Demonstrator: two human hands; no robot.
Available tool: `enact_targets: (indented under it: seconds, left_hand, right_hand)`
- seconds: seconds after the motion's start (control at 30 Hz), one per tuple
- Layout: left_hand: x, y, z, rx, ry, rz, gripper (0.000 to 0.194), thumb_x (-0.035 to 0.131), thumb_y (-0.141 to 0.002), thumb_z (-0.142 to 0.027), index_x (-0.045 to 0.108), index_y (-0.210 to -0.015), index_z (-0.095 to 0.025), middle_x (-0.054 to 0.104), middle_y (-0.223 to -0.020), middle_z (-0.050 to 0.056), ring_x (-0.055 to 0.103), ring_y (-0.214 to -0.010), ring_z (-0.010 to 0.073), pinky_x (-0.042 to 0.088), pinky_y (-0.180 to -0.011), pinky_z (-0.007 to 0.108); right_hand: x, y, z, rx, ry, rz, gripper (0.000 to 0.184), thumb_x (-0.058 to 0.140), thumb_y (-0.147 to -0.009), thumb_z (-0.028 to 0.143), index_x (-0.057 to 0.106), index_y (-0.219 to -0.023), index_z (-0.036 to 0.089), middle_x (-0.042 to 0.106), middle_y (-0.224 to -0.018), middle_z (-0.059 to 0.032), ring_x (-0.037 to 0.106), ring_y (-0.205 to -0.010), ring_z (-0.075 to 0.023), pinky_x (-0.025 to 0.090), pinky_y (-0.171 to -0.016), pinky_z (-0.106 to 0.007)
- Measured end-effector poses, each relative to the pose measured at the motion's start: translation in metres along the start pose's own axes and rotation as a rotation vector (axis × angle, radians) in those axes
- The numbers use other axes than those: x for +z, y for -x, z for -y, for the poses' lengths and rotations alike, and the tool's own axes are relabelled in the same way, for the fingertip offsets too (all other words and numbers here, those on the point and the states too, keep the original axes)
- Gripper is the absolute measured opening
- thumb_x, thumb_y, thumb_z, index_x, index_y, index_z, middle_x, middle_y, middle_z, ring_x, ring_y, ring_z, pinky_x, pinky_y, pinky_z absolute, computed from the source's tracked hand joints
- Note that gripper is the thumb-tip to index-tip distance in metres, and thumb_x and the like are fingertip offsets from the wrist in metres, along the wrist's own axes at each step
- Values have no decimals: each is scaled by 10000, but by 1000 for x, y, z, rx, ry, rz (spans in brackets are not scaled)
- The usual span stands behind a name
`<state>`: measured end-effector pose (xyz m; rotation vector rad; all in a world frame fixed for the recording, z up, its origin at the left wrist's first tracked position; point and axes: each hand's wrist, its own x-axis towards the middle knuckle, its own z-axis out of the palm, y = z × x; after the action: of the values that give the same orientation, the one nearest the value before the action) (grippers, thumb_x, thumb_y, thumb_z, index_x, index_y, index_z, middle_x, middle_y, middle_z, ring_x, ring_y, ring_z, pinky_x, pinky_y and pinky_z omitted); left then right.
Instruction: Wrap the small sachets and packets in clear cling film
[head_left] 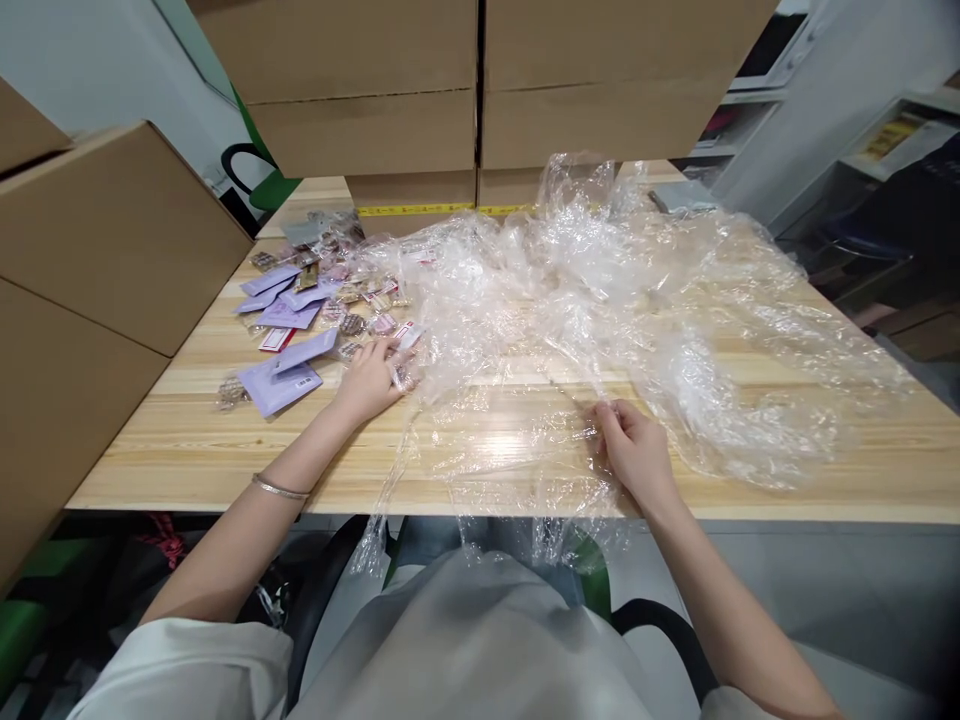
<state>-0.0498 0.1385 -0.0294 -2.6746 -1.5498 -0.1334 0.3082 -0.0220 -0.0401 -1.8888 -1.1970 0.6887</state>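
A large crumpled heap of clear plastic wrap (pixel 487 290) spreads over the table, and part of it hangs over the front edge. My right hand (pixel 634 450) pinches the wrap near the front of the table, thumb against fingers. My left hand (pixel 371 382) is at the heap's left side, its fingers curved round a small clear packet (pixel 403 376) whose contents I cannot make out. Beside that hand lie several purple packets (pixel 279 385), small wrapped round pieces (pixel 352 324) and a red and white card (pixel 407 335).
Large cardboard boxes (pixel 360 90) stand across the back of the wooden table (pixel 225 470), with yellow tape (pixel 416 210) low on them. Another carton (pixel 82 250) flanks the left side. A grey packet (pixel 682 197) lies at the back right. A green chair (pixel 274 190) stands behind.
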Motion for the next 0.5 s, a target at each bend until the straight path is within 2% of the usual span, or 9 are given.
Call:
enact_targets:
  seconds: [0.07, 0.17, 0.27, 0.33, 0.43, 0.5]
  left_hand:
    - [-1, 3, -5, -43, -10, -43, 518, 484, -930, -495, 615, -1335, -200, 531, -1292, 175, 493, -1228, 357, 408, -1030, 487]
    - [-2, 8, -12, -94, -45, -82, 537, 491, -927, -456, 580, -1371, -168, 550, -1254, 182, 519, -1199, 358, 402, -1048, 482]
    - [-4, 10, -17, -156, -61, -31, 522, 498, -910, -388, 570, -1369, -151, 590, -1229, 179, 610, -1084, 340, 471, -959, 449]
    - [-8, 11, -17, -223, -50, 6, 459, 462, -914, -346, 616, -1297, -145, 633, -1174, 174, 652, -1005, 325, 499, -893, 431]
    - [-26, 15, -12, -409, -43, -19, 404, 404, -925, -317, 674, -1135, -103, 678, -1078, 201, 671, -967, 343, 503, -850, 445]
    - [-47, 20, -14, -574, -90, -123, 419, 368, -936, -314, 670, -1083, -64, 681, -1024, 228, 675, -924, 363, 505, -795, 463]
  right_hand:
    - [0, -1, 0, 2, -3, -3, 397, 473, -953, 514, 565, -707, 216, 546, -485, 27, 526, -477, -161, 364, -544, -294]
    - [0, -1, -1, -13, -5, -7, 400, 475, -954, 518, 584, -720, 212, 556, -492, 21, 534, -489, -167, 364, -542, -294]
    - [0, -1, -1, -19, -15, 1, 402, 473, -951, 529, 594, -738, 210, 564, -498, 15, 540, -494, -170, 364, -534, -291]
    - [0, -1, -1, -8, -30, 10, 394, 474, -950, 529, 596, -752, 211, 564, -499, 16, 540, -489, -167, 364, -526, -288]
    - [-1, -1, 2, 3, -48, 26, 388, 471, -954, 523, 600, -765, 210, 573, -508, 14, 544, -486, -164, 372, -523, -287]
    - [-1, 0, 3, -2, -55, 37, 383, 461, -959, 517, 615, -796, 206, 579, -512, 13, 543, -476, -161, 378, -522, -287]
